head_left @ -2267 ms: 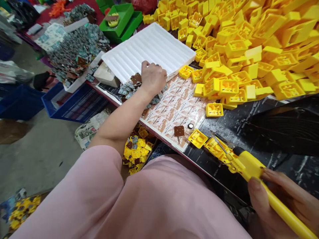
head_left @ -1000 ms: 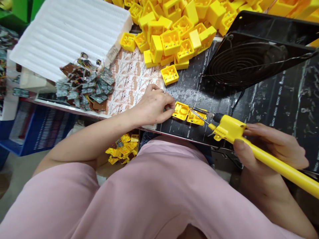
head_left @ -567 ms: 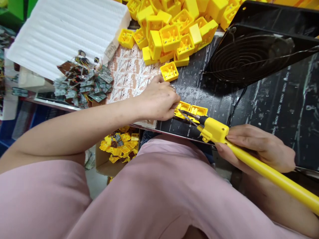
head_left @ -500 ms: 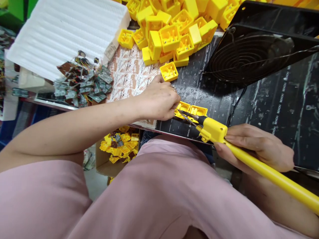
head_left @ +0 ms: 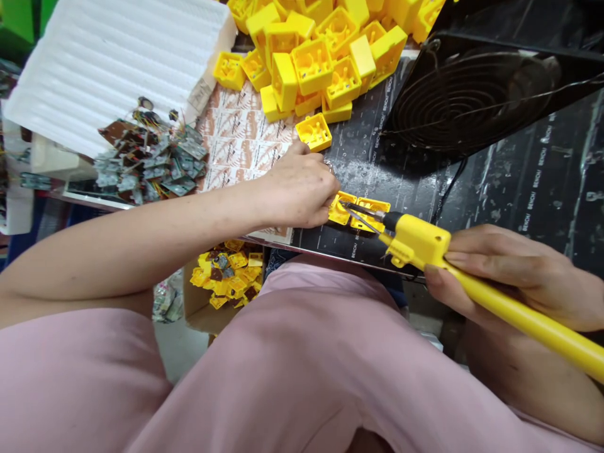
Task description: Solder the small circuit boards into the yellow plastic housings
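A yellow soldering iron (head_left: pixel 421 240) with a thin feed tube beside its tip is in my right hand (head_left: pixel 512 267), the fingers closed around its handle. Its tip reaches over a small yellow plastic casing (head_left: pixel 340 214) near the table's front edge. My left hand (head_left: pixel 299 185) has its fingers closed at the left side of that casing, fingertips partly hidden. Against the casing's right side lies a second open yellow piece (head_left: pixel 375 206), partly covered by the iron. One yellow housing (head_left: pixel 315 133) sits just beyond my left knuckles, open side up.
Yellow housings (head_left: pixel 311 66) are heaped at the back. On the right stands a black fan (head_left: pixel 453 113). Circuit boards with wires (head_left: pixel 155 157) lie at the left beside white foam (head_left: pixel 127 56). Below the table edge, a carton (head_left: pixel 202 318) holds small yellow parts.
My right hand and the soldering iron have shifted slightly right. My left hand keeps its hold at the casing. The whole view has moved a little.
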`<state>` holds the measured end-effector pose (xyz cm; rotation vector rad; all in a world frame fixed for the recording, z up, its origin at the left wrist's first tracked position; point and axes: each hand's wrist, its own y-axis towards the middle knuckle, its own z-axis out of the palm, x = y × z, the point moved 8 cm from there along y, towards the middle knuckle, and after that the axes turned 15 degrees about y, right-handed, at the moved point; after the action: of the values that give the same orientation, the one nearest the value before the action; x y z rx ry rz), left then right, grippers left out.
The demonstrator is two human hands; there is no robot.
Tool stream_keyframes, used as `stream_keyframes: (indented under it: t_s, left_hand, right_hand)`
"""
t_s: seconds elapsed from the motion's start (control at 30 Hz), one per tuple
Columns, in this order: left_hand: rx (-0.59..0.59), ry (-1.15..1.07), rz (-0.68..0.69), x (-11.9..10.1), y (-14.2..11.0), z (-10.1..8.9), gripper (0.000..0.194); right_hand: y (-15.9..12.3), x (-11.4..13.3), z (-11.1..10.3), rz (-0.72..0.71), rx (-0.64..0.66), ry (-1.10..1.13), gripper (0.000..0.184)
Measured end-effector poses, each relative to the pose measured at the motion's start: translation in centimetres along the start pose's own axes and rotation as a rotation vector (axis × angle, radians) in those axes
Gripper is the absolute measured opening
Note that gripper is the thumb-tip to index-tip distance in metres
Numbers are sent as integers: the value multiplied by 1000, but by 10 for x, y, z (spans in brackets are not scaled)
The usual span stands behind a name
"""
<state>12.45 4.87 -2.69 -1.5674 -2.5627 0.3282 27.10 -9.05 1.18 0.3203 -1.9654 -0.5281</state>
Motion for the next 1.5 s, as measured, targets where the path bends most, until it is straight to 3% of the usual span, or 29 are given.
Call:
stream_keyframes:
  t_s: [0.1, 0.3, 0.47, 0.63, 0.77, 0.97, 1.1, 1.37, 1.5]
  left_hand:
    - [11, 28, 13, 0, 0, 0, 17]
    - [22, 44, 14, -1, 0, 2, 15]
    - [-41, -33, -46, 8, -12, -1, 15]
    - [-42, -198, -157, 22, -27, 8, 22]
    - [-149, -237, -191, 24, -32, 10, 22]
    - [-255, -210, -230, 21, -30, 11, 25]
    - [-326, -114, -255, 17, -29, 9, 24]
    - [-423, 100, -210, 6, -31, 4, 25]
    - [-433, 119, -184, 5, -31, 3, 25]
  right_hand:
    - [-15, -9, -13, 228, -168, -51, 31]
    - [-27, -8, -18, 306, -280, -38, 37]
    - [-18, -9, -17, 238, -258, -10, 33]
    - [-20, -11, -16, 83, -292, 51, 58]
    - [-21, -10, -14, 12, -291, 53, 56]
    - [-26, -11, -14, 90, -319, 63, 58]
    - [-30, -10, -11, 14, -265, 21, 60]
    - [-19, 2, 9, -133, -50, 44, 36]
    - [-11, 6, 17, -137, 23, -25, 26]
